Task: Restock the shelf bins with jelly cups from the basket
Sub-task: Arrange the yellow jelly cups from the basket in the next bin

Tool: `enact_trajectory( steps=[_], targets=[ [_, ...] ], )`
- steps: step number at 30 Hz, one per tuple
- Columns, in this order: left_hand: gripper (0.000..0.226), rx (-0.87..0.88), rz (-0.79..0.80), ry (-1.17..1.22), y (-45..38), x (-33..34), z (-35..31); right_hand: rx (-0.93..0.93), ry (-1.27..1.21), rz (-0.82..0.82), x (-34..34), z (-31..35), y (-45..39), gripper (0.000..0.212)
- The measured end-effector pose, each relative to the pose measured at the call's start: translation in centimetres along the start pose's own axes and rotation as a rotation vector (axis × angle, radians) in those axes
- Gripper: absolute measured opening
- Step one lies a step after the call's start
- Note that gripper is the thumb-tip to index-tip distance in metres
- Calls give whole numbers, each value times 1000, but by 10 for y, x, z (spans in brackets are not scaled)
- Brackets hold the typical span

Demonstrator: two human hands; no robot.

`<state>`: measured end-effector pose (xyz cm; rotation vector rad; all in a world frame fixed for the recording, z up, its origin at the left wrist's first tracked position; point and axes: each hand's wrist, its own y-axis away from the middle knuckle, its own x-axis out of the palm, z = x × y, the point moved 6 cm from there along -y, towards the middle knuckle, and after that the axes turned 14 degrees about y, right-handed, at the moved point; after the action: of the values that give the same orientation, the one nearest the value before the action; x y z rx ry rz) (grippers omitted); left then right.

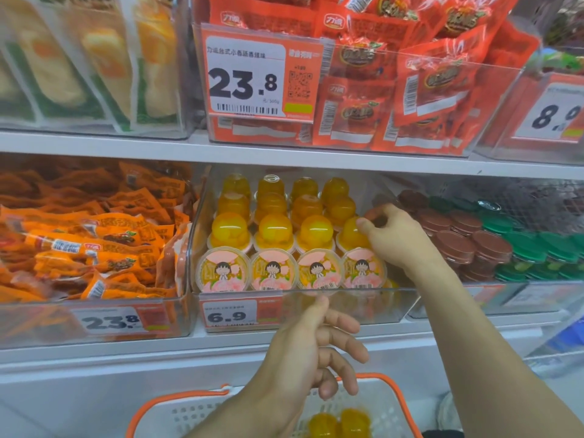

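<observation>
Yellow jelly cup (350, 232) being seated at the bin's (347, 306) right end, right hand (399, 237) fingers pinching it, left hand (311, 349) loose, holding nothing, over basket (177, 412); next likely release, grab another there.

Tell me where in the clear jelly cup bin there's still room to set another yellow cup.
The clear plastic bin is bare along its right side, between the right hand with the rightmost yellow jelly cup and the bin's right wall. Left of that, four columns of cups sit packed tight. The left hand hovers over the white basket with orange rim.
</observation>
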<state>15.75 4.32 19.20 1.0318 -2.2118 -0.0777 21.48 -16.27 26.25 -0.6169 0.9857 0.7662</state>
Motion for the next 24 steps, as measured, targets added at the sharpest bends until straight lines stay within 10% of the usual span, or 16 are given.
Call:
enact_trajectory(
  steps=[17,24],
  targets=[
    [53,1,-72,-52,-4,-13,5,-25,-65,-39,-7,-4,13,50],
    [30,-23,-76,-288,-5,-22,20,-375,-330,-788,-54,10,98,19]
  ],
)
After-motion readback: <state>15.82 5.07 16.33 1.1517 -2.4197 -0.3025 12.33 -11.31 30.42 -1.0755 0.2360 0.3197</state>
